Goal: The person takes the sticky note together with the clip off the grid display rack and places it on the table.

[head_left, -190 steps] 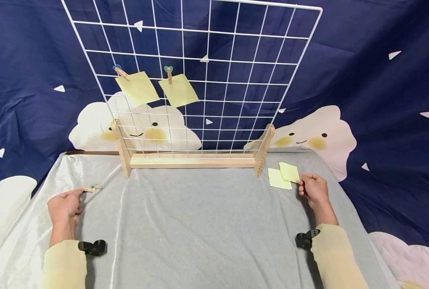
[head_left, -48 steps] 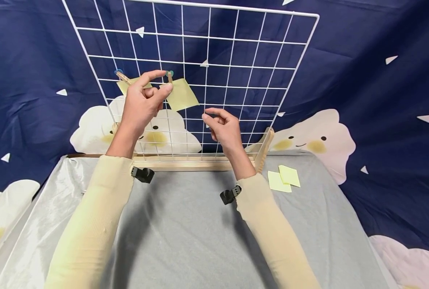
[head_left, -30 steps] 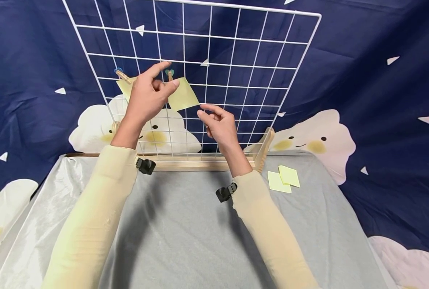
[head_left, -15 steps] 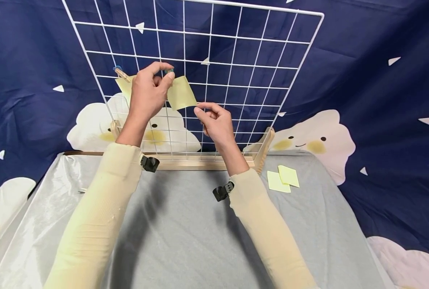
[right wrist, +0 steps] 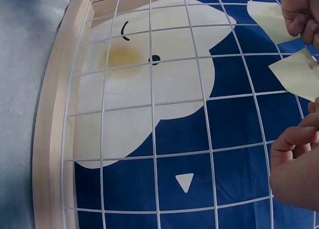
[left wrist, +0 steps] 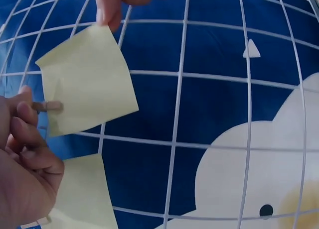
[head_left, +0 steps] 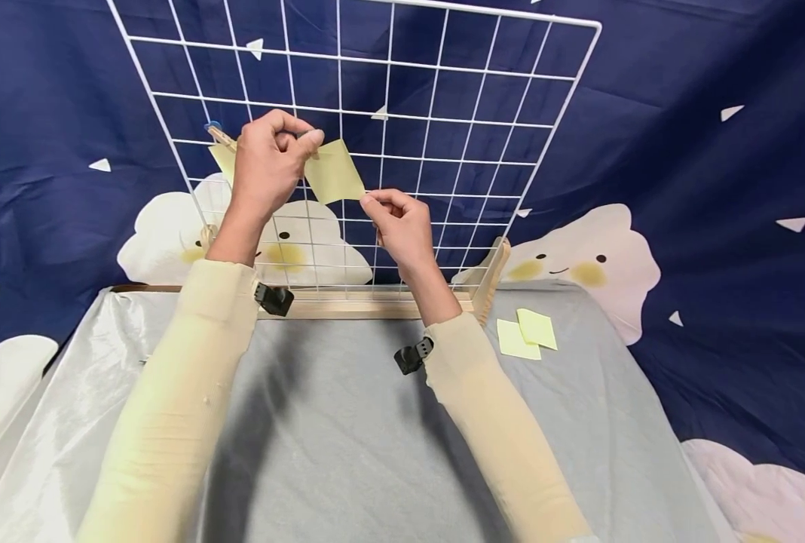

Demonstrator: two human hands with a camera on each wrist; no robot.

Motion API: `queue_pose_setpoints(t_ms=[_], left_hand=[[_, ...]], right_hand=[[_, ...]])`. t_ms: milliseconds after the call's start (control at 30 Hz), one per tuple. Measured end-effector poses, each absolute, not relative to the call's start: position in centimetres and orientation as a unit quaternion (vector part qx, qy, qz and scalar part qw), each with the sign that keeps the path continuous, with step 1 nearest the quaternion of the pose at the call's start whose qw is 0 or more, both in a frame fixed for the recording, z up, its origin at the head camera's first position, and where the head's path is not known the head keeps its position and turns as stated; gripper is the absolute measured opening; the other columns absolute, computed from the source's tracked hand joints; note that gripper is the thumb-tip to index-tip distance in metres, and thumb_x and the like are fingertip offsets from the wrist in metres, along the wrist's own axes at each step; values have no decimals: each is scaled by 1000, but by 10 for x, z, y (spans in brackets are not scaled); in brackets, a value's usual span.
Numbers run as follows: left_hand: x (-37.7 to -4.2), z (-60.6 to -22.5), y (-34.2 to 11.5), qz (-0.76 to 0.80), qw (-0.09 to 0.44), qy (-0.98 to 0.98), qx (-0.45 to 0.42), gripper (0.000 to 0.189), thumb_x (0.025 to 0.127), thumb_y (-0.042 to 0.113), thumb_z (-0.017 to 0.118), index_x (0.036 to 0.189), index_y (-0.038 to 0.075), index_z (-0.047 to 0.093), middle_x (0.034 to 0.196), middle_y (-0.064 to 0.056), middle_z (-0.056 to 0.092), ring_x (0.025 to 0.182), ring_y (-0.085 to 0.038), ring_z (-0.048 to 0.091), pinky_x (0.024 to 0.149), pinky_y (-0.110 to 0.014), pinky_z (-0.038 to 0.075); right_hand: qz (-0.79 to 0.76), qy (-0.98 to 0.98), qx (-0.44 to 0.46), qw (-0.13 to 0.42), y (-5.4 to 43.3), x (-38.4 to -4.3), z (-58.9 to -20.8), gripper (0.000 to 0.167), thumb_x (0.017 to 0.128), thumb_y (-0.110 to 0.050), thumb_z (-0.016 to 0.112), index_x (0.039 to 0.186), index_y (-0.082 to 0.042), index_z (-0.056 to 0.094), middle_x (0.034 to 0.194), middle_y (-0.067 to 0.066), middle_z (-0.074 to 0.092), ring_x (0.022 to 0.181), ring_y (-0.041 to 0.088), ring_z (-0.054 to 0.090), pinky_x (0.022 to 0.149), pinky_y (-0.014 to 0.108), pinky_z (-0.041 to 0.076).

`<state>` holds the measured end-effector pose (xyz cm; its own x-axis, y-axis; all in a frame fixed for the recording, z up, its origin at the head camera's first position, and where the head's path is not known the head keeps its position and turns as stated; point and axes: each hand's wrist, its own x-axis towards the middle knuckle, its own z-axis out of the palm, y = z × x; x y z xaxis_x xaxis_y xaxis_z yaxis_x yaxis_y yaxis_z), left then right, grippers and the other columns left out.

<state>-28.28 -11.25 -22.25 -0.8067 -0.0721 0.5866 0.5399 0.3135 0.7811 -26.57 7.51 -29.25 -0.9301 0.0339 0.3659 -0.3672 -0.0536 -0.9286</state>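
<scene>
My left hand [head_left: 267,162] pinches the small wooden clothespin [left wrist: 54,105] that bites the edge of a yellow sticky note [head_left: 335,173] on the white wire grid [head_left: 436,121]. Most of the clothespin is hidden behind the fingers in the head view. Between thumb and index finger, my right hand [head_left: 402,226] pinches the note's lower right corner. Another sticky note [left wrist: 84,189], partly covered by my left hand, hangs to the left from a clothespin [head_left: 221,136] with a blue top.
Two more sticky notes [head_left: 537,329] overlap on the grey cloth [head_left: 362,422] at the right. The grid stands in a wooden base [head_left: 355,308]. A navy curtain [head_left: 687,151] with clouds hangs behind. A small item on the cloth at far left is mostly hidden by the left sleeve.
Both hands rose from the table to the grid. The left fingers spread around the clothespin, then closed on it; the right hand moved left and took the note's corner.
</scene>
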Motion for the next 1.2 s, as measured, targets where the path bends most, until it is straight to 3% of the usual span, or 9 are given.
queue_pose_setpoints(t_ms=[300, 633, 900, 1200], left_hand=[[-287, -228, -118, -616, 278, -722, -148, 13, 92, 15, 77, 82, 10, 70, 50, 8, 50, 46, -5, 43, 49, -22, 30], [-285, -224, -120, -631, 319, -684, -176, 12, 94, 12, 75, 85, 13, 68, 49, 9, 48, 46, -5, 42, 48, -21, 28], [-280, -226, -121, -649, 295, -682, -164, 11, 93, 16, 77, 86, 12, 70, 51, 5, 51, 48, -9, 45, 48, -23, 26], [-276, -251, -134, -697, 292, -644, -116, 9, 91, 11, 78, 85, 11, 71, 51, 6, 53, 47, -8, 45, 48, -20, 27]], right_hand=[[710, -680, 121, 140, 80, -264, -292, 11, 93, -5, 72, 99, 5, 74, 62, -2, 51, 48, 10, 41, 46, 21, 33], [702, -690, 108, 141, 87, -263, -299, 7, 91, -7, 71, 92, -2, 75, 64, 0, 52, 50, 10, 43, 48, 21, 36], [704, -687, 108, 143, 97, -264, -301, 9, 92, -8, 72, 95, 0, 75, 63, -2, 51, 49, 11, 43, 48, 22, 37], [710, -687, 85, 132, 113, -259, -315, 11, 93, -11, 73, 97, -1, 75, 65, 0, 51, 50, 12, 42, 49, 23, 37]])
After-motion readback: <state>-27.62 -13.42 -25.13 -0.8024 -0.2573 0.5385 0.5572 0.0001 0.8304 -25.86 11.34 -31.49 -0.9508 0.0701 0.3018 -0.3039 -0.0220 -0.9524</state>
